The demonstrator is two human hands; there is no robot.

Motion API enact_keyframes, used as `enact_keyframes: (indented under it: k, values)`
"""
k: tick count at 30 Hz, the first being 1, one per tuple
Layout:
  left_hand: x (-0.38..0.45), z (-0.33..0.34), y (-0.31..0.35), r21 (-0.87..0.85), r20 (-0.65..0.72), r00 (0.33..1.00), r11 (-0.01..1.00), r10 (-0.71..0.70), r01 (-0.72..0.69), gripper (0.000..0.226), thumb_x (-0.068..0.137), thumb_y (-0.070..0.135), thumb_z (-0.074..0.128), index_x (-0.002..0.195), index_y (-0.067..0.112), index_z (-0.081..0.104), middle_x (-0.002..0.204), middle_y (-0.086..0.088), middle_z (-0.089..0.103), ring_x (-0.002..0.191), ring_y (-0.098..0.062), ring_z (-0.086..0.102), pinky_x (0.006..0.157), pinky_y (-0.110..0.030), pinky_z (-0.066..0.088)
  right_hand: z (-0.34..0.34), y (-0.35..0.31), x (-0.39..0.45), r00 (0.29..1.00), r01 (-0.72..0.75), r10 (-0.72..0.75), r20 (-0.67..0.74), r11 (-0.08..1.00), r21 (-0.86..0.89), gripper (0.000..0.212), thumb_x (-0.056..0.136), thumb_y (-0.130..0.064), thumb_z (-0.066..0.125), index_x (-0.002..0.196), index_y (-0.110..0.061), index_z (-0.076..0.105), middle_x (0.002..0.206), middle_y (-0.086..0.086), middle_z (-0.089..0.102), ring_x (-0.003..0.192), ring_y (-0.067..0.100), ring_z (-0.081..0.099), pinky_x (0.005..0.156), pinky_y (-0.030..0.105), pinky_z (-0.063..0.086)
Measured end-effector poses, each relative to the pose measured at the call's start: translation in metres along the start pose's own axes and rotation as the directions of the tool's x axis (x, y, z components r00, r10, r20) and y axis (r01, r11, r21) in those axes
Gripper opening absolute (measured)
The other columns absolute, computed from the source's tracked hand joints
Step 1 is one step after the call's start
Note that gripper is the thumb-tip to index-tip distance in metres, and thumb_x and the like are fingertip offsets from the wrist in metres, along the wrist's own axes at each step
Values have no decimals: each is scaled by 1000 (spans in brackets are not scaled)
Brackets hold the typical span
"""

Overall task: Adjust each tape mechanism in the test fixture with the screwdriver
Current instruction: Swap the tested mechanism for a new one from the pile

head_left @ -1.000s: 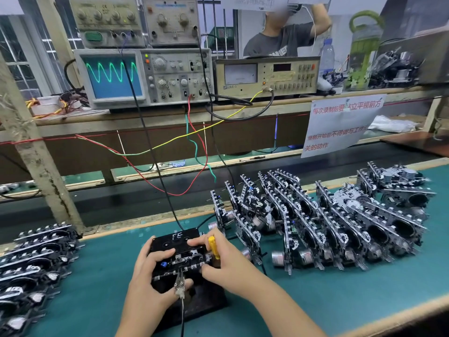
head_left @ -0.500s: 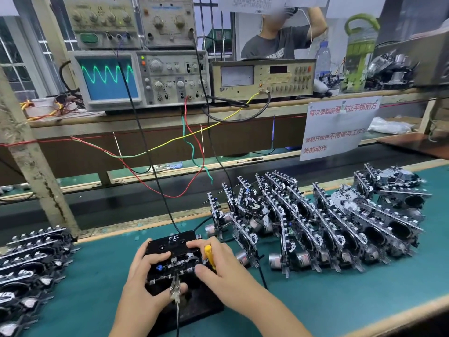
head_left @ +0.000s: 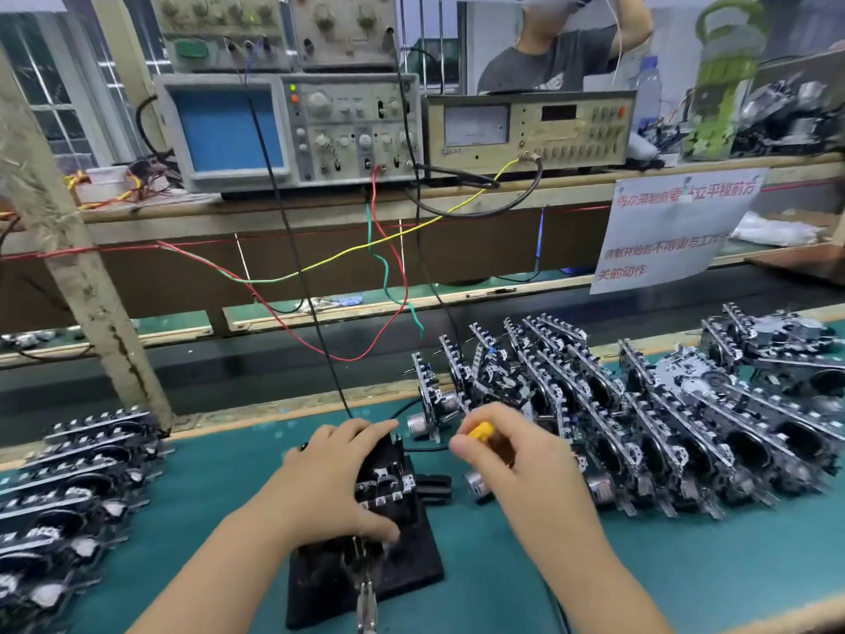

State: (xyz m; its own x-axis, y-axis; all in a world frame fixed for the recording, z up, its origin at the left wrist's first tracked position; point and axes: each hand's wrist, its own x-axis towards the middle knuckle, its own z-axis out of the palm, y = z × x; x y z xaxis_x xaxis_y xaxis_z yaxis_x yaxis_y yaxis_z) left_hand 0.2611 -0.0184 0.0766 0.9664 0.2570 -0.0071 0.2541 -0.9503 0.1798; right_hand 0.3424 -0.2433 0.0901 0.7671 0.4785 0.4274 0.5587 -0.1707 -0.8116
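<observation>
The tape mechanism (head_left: 382, 480) is gripped by the left hand (head_left: 338, 478) while the screwdriver (head_left: 480, 432) is pinched in the right hand (head_left: 512, 455) (tip hidden), so neighbouring mechanisms (head_left: 640, 418) could be snagged.

I see a teal bench mat (head_left: 503, 565) carrying the black test fixture (head_left: 388, 565) near its front centre. A row of tape mechanisms (head_left: 640, 427) stands on edge to the right of the fixture. A second batch (head_left: 68, 487) lies stacked at the left edge. Behind the mat runs a dark conveyor strip (head_left: 274, 372). Small silver cylinders (head_left: 478, 482) beside the fixture are probably motors; blur prevents confirmation.
</observation>
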Motion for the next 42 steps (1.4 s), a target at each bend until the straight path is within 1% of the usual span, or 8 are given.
enact_keyframes:
  k: [2,5,8,10,15,25,34,42]
  values:
    - [3,-2,2,32,-62,998,999,21,-19,103,66,72,70,151,57,14,144,21,34,136,-11,32,108,-44,38,-2,0,0,999,-14,14,-45,1000,19,9,90,-28,75,87,-29,66,72,-11,64,62,11,59,62,29,47]
    - [-8,-9,1,-416,-297,955,902,-12,-119,84,66,59,80,141,56,41,133,23,51,127,0,47,109,-34,41,-3,-5,-6,987,71,-74,-142,997,-21,9,93,-22,72,93,-31,68,76,-16,67,63,10,63,58,21,48]
    - [-28,-14,7,-966,-234,926,177,-298,-187,65,62,57,77,125,46,66,123,13,70,117,-10,66,96,-36,54,-5,-15,-10,951,166,-140,-275,983,76,16,98,-18,67,99,-33,72,78,-12,70,61,12,65,53,13,47]
    - [-41,-15,8,-961,-83,958,-233,-274,-150,49,70,57,74,110,29,78,111,-1,75,105,-20,72,87,-46,59,-3,-19,-10,967,161,-101,-235,955,250,17,98,-15,66,100,-30,74,76,-3,70,59,12,65,54,18,50]
    - [-64,-7,10,-908,-58,968,-389,-246,-153,53,82,64,50,105,26,80,113,-2,71,102,-24,65,83,-48,56,17,-23,-14,994,93,-66,-87,929,359,15,96,-13,65,98,-22,76,71,0,68,59,14,61,59,28,52]
    - [-81,6,1,-924,-77,956,-340,-284,-176,48,78,61,63,109,29,78,117,-3,72,102,-25,68,85,-49,57,24,-27,-17,993,116,-105,-59,968,222,12,89,-35,63,89,-34,75,67,-4,64,60,29,55,58,54,48]
    - [-87,9,6,-919,-391,872,66,-295,-390,78,76,56,72,147,44,43,136,-6,62,109,-20,64,93,-42,57,23,-12,-1,993,-53,14,116,941,335,22,95,-42,63,86,-23,70,56,-1,39,54,15,30,51,33,23]
    - [-86,10,3,-930,-353,886,11,-299,-367,73,81,53,58,150,40,41,125,-1,67,110,-22,64,89,-40,56,30,-12,-5,997,-20,-14,81,912,410,10,100,-19,63,92,-21,68,65,-8,56,59,8,49,54,17,42]
